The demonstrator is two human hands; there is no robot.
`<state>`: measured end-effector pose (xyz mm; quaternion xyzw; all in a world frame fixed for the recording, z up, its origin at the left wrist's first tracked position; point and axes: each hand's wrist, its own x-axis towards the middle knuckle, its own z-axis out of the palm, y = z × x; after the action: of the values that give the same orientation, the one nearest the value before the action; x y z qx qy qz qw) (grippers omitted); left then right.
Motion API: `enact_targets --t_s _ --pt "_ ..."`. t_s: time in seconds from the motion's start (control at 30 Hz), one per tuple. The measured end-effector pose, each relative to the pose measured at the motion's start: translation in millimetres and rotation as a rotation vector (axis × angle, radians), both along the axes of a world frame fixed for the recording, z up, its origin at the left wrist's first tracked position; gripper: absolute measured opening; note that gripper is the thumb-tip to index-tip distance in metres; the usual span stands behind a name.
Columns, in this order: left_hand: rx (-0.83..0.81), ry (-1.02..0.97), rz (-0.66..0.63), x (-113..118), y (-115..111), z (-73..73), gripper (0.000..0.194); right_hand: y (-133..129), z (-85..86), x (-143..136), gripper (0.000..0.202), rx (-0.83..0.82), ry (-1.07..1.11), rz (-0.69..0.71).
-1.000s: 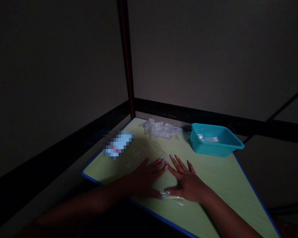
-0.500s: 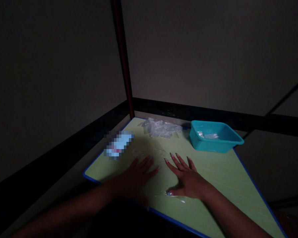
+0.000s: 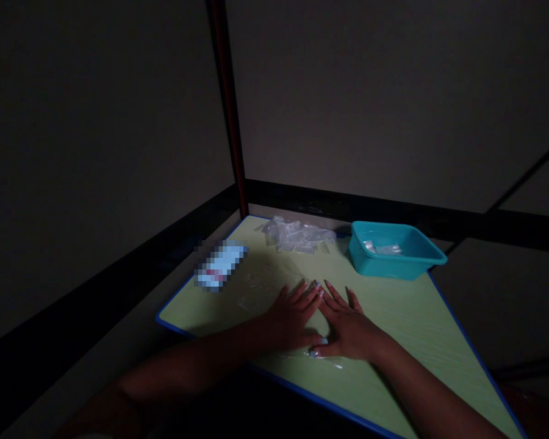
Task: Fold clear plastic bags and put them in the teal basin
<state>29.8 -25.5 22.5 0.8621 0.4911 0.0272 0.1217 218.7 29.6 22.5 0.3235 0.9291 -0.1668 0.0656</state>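
Two bare hands lie palm down on the light-green, blue-edged table in my head-camera view. The left hand (image 3: 297, 320) is flat with its fingers parted; the right hand (image 3: 348, 332) is likewise flat, fingers fanned. At the index fingertips I see the hands meet or overlap; the thumb tips sit just beside each other.

Clear plastic film (image 3: 256, 281) lies on the table (image 3: 416, 353), beneath and around the hands, its creases glinting to the left and near the thumbs. I cannot tell whether it is one piece or several.

Beyond the hands, I note a heap of clear plastic bags (image 3: 295, 236). Right of it stands a teal rectangular basin (image 3: 388, 266) containing translucent packets (image 3: 387, 249). At left lies a pixelated, bright rectangular object (image 3: 222, 266).
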Motion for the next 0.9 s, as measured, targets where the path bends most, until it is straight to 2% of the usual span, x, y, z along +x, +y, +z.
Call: enact_targets --t_s 0.17,0.37,0.6,0.73,0.9 --pt "-0.037 0.073 0.066 -20 1 1.8 0.084 0 2.1 -2 0.121 -0.033 -0.018 -0.025" --pt "-0.015 0.124 0.156 -46 0 -0.4 0.073 -1 4.8 -3 0.121 -0.047 -0.028 -0.035" --pt "0.012 0.108 0.289 -75 -7 -10.4 0.068 -1 4.4 -2 0.121 -0.047 -0.011 -0.032" --pt "0.024 0.096 0.284 -77 -10 -11.3 0.068 0 3.2 0 0.121 -0.053 0.009 -0.017" --pt "-0.013 0.130 0.277 -62 -2 8.3 0.071 0 2.9 0 0.121 -0.063 0.015 -0.017"
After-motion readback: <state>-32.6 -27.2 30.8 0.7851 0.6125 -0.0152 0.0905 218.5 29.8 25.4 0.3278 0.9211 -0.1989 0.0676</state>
